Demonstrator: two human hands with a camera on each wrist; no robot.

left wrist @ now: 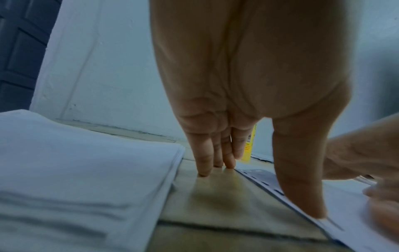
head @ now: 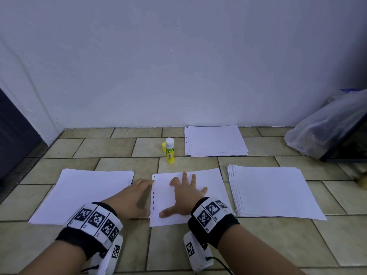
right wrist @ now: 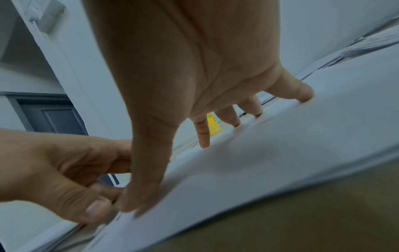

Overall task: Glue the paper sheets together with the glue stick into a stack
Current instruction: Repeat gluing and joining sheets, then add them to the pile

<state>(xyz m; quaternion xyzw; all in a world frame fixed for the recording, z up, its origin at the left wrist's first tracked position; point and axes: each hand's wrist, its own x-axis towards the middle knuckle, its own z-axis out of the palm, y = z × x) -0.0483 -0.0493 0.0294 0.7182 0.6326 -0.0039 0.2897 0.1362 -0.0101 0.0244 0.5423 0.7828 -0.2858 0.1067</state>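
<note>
While the glue stick (head: pixel 170 150) is standing uncapped beyond the fingertips, the right hand (head: pixel 183 195) is pressing spread fingers on the middle sheet (head: pixel 210 179); the left hand (head: pixel 131 197), fingers together, is steadying its punched edge. Likely next: reaching for the glue across bare floor (head: pixel 111 147) between the paper piles (head: pixel 83 189).

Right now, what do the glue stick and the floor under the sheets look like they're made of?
Glue stick: likely smooth plastic, a yellow-green printed tube with a white top.
Floor: apparently glazed ceramic tile, beige slabs with dark grout lines and a slight sheen in the left wrist view.
</note>
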